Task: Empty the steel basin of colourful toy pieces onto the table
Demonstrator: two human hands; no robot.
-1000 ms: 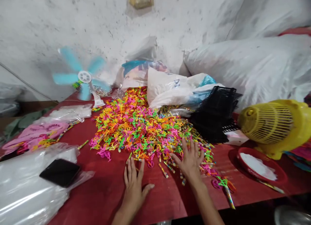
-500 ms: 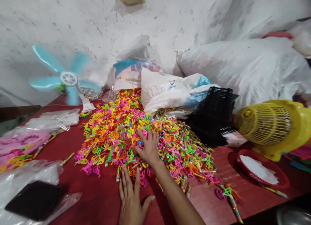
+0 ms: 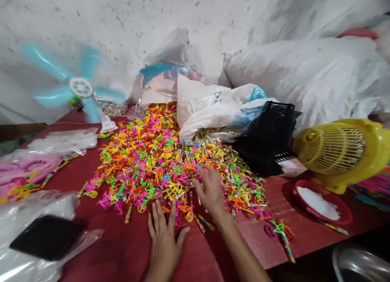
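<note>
Neon plastic pieces, pink, orange, yellow and green, are lying in a wide pile [image 3: 152,160] across the middle of the red counter [image 3: 122,249], and both hands are working at its near edge. The right hand [image 3: 210,188] is resting on the pile's near right part with its fingers spread and slightly curled among the pieces; whether it is pinching any one piece cannot be told. The left hand [image 3: 164,237] is lying flat on the bare counter just near of the pile, palm down, fingers stretched toward the pieces and gripping nothing, its fingertips touching the pile's fringe.

Thin striped sticks [image 3: 204,223] are lying scattered just beside the right wrist, and more loose pieces with another stick [image 3: 282,233] are trailing off to the near right. Far behind the pile, white plastic bags [image 3: 213,107] are slumping against a stack of black baskets [image 3: 271,139]. To the right, a yellow fan [image 3: 341,152] is sitting on the counter with a red dish of white powder [image 3: 319,202] near of it. Big white sacks [image 3: 304,74] are leaning on the far wall. On the far left a blue-bladed fan [image 3: 76,87] is spinning in a blur. At the near left, a black phone [image 3: 45,237] is lying on clear plastic sheeting [image 3: 30,209], with pink packets [image 3: 24,170] farther back.
</note>
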